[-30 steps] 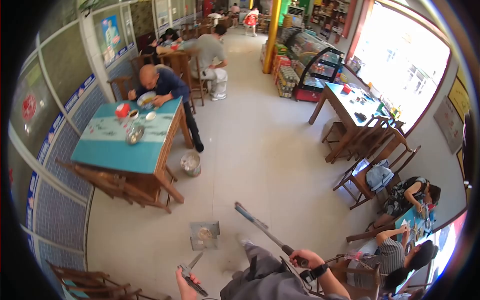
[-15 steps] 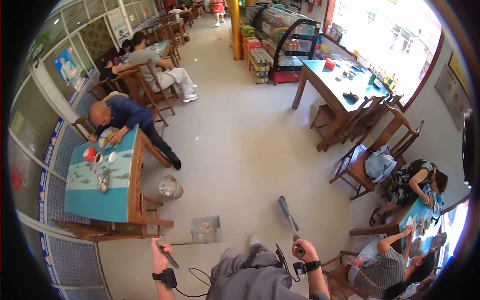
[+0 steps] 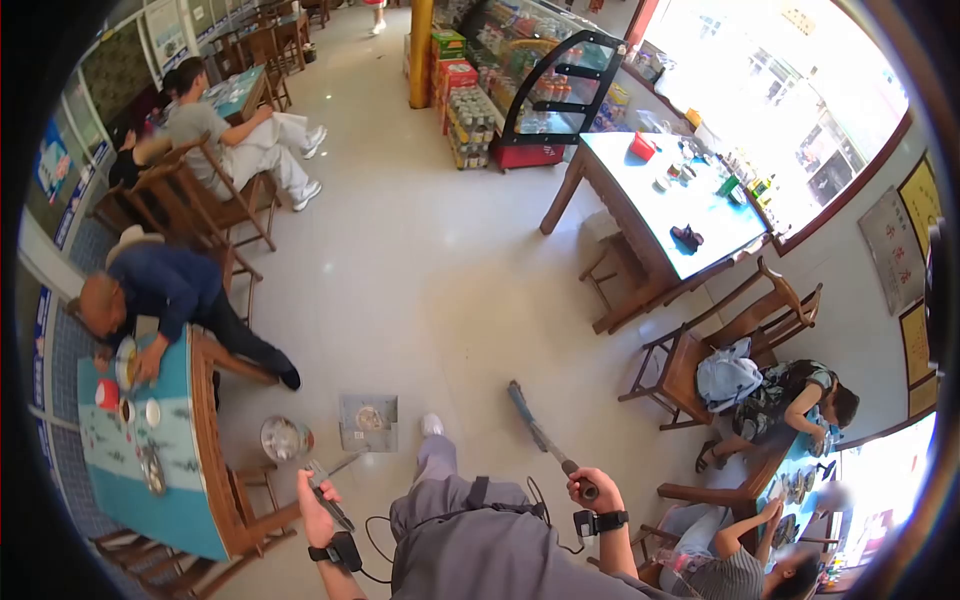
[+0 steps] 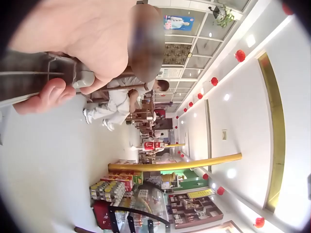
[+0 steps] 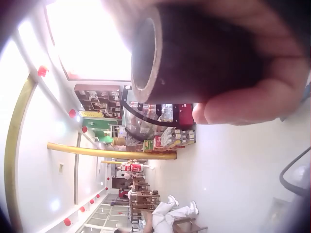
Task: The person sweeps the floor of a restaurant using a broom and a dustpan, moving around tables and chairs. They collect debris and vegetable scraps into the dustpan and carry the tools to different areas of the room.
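Note:
My left hand [image 3: 320,500] grips the grey handle [image 4: 24,80] of a long-handled dustpan. The grey pan [image 3: 385,440] lies low over the tiled floor, ahead and slightly left of my legs, with a pale clump of litter [image 3: 370,418] in it. My right hand [image 3: 596,492] has its fingers curled round the dark tubular handle [image 5: 204,53] of a broom, whose hollow end faces the right wrist camera. The broom's blue-grey head [image 3: 522,408] is down at the floor, right of the dustpan and apart from it.
A litter bin [image 3: 285,440] stands beside a blue-topped table [image 3: 150,520] where a person eats. More diners sit at the right table [image 3: 745,470]. A chair [image 3: 690,370] holds a backpack. A display case [image 3: 550,90] and drink crates [image 3: 468,125] stand ahead. Tiled floor [image 3: 400,280] runs between.
The view has moved forward past the left table, and the bin is now nearer. The broom head swung right, then partly back left. Both hands kept their grips.

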Motion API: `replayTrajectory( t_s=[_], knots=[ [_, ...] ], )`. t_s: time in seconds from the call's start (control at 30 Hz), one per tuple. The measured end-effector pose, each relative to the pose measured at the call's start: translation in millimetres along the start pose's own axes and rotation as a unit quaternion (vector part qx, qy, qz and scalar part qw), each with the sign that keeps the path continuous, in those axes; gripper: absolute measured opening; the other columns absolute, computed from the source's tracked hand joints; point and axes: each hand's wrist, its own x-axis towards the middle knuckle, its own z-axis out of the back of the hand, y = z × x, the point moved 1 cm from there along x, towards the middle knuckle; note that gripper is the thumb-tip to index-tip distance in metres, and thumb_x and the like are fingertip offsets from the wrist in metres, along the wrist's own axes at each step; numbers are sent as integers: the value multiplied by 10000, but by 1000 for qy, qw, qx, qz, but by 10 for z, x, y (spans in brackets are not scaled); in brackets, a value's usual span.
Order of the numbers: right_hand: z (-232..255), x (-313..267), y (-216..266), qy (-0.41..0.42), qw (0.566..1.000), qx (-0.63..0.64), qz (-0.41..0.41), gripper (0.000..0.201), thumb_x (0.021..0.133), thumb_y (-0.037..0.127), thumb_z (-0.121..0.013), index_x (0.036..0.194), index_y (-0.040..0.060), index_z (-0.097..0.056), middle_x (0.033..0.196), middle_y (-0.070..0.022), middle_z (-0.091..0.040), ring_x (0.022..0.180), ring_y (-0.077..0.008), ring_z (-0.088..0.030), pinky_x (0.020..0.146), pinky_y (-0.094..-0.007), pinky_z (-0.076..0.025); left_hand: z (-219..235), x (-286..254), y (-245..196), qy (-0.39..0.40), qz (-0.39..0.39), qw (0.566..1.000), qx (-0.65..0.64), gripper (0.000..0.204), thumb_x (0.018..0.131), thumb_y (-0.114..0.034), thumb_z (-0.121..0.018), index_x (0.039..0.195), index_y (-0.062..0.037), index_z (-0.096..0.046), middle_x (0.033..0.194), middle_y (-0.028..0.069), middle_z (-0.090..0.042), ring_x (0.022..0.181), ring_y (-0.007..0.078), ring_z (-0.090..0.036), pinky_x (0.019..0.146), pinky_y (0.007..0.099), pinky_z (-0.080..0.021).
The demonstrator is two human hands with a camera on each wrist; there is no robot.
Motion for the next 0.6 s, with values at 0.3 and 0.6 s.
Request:
replayTrajectory(
  t_s=[0.3, 0.6],
  knots=[
    [-1385, 437, 1143, -20, 997, -42, 57, 101, 749, 35, -527, 792, -2, -444, 662, -78, -503, 491, -114, -483, 433, -221, -408, -1794, 1389, -946, 18, 94, 995, 19, 282, 754, -365, -559, 793, -145, -388, 598, -11, -403, 484, 71, -385, 471, 234, -356],
    [-2842, 1311, 2862, -25, 983, -154, 102, 87, 739, 57, -536, 765, -23, -515, 657, -85, -554, 511, -131, -528, 444, -260, -428, -3730, 2501, -1469, 39, 15, 996, 80, 257, 779, -352, -531, 813, -140, -390, 595, -8, -386, 486, 84, -376, 496, 243, -364]
  ],
)
